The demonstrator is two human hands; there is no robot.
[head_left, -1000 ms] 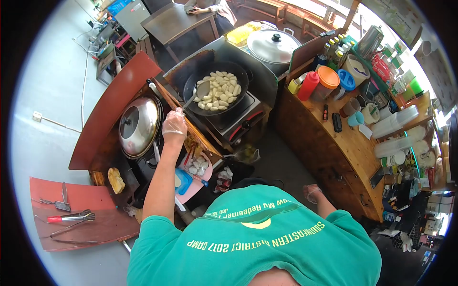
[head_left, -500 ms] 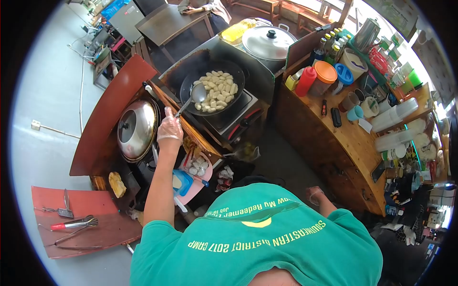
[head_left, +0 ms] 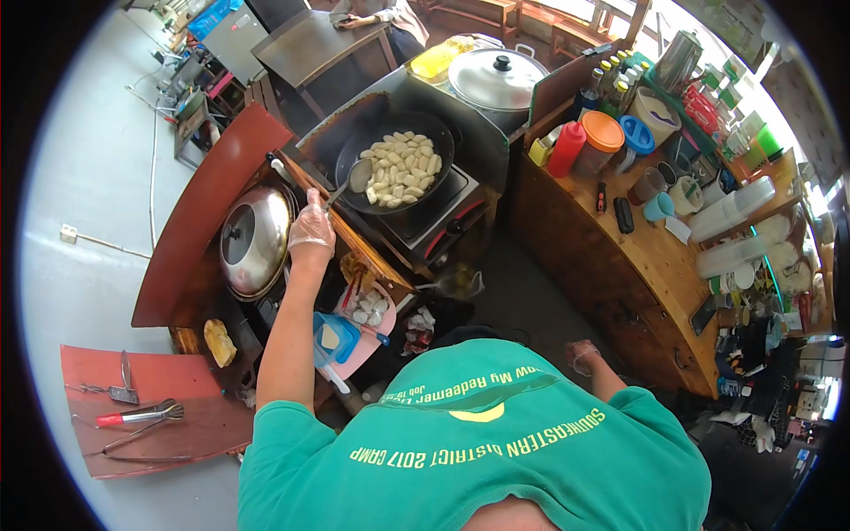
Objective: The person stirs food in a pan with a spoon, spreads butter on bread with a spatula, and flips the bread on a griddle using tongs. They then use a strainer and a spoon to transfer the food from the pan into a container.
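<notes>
A dark wok [head_left: 439, 133] on a stove holds many pale, oblong food pieces [head_left: 403, 168]. My left hand [head_left: 312, 223], in a clear plastic glove, is closed round the handle of a metal ladle [head_left: 360, 175]. The ladle's bowl rests at the left edge of the food pieces. My right hand [head_left: 583, 356], also gloved, hangs low beside my body, away from the wok; its fingers are too small and blurred to read.
A domed lid [head_left: 257, 241] covers a pan at the left. Red panels stand beside it. Below the wok is a pink tray [head_left: 361, 352] with a blue container [head_left: 336, 338]. Bottles and cups crowd the wooden counter [head_left: 611, 257]. A person sits at a table behind.
The ladle's bowl has moved left, from over the food pieces to their left edge. My left hand has shifted slightly left and up with the handle.
</notes>
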